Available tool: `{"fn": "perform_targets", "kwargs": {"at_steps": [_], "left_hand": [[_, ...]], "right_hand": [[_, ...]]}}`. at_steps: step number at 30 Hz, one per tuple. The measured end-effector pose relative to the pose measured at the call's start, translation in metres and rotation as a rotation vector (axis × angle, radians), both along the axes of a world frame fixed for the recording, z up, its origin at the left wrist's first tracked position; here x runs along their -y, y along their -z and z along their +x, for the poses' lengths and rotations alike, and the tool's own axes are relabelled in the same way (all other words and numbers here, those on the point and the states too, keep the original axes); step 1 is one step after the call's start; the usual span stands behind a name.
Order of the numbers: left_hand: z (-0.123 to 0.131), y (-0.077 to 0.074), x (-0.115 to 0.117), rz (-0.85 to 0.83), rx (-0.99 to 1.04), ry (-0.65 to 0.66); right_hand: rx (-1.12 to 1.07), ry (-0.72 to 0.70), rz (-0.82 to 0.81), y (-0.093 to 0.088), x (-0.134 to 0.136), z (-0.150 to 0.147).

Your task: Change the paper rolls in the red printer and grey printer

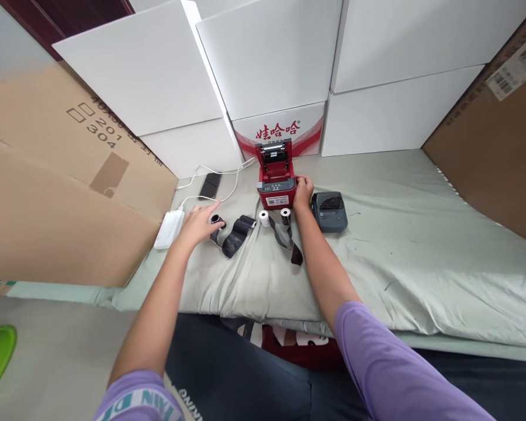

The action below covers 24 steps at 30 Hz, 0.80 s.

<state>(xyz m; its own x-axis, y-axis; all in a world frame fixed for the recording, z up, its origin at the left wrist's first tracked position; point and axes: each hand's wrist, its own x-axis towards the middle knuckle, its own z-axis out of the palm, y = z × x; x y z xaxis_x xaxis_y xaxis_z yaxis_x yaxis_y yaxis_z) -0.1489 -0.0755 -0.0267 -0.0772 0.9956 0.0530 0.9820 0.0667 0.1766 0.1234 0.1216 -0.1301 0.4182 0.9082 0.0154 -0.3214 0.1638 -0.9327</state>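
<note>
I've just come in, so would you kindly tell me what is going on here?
A person has the right hand against the side of the red printer, whose lid stands open. The left hand is spread by a dark roll; whether it touches it is hard to tell. A white roll and a second dark roll stand in front of the red printer. The grey printer sits just right of the right hand.

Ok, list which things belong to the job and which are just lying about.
Job, judging by the hands:
red printer, lid up, at the right hand
dark strip, near the left hand
two small rolls

Lying about, probably:
grey device
dark slab
</note>
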Motion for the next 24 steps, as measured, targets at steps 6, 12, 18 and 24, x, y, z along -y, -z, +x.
{"fn": "perform_targets", "kwargs": {"at_steps": [6,12,18,24], "left_hand": [[0.093,0.006,-0.016,0.012,0.196,0.207],[0.107,0.022,-0.036,0.093,0.64,0.208],[0.098,-0.015,-0.085,0.272,0.774,0.264],[0.125,-0.044,-0.161,0.15,0.367,0.418]], "right_hand": [[0.007,0.0,0.007,-0.001,0.001,0.001],[0.027,-0.013,0.005,-0.003,0.001,0.001],[0.006,0.001,0.006,-0.004,0.002,0.0],[-0.004,0.005,0.003,-0.005,0.002,0.0]]}}
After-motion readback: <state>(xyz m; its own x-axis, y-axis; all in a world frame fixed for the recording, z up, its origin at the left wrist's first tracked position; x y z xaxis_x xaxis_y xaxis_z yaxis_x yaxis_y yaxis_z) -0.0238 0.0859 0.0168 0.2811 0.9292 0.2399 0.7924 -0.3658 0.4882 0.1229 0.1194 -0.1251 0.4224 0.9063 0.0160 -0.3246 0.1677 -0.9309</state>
